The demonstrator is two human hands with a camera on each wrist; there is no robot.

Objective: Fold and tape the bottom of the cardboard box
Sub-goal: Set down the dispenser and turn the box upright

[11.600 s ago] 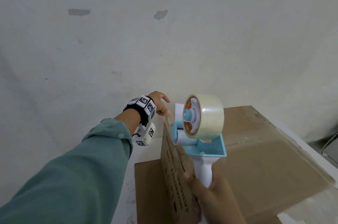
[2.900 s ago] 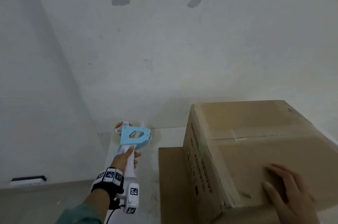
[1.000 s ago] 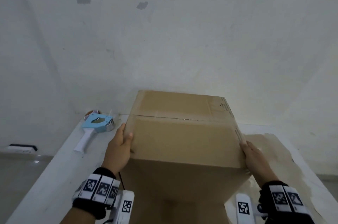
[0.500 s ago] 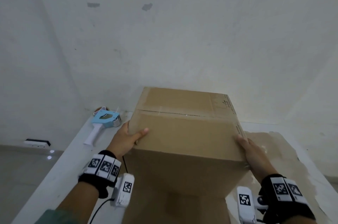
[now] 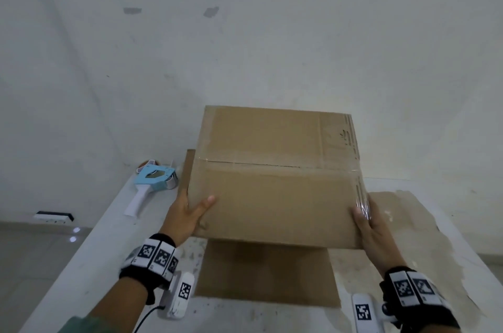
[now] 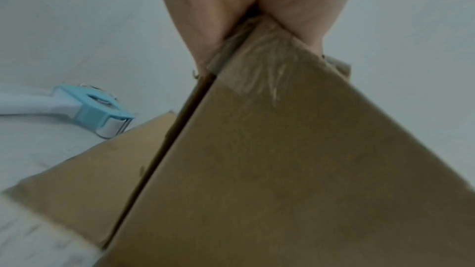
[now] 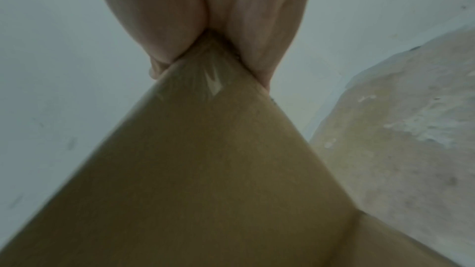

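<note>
Both hands (image 5: 185, 215) grip the taped cardboard box (image 5: 275, 196) (opposite edges).

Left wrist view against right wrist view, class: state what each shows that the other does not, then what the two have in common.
Only the left wrist view shows the tape dispenser lying on the table, and a cardboard flap spread below the box. Only the right wrist view shows the brown stained patch of the table surface. Both show the cardboard box from close beneath a hand, left hand in one and right hand in the other, each gripping a box edge where clear tape wraps over, with the pale wall behind.
</note>
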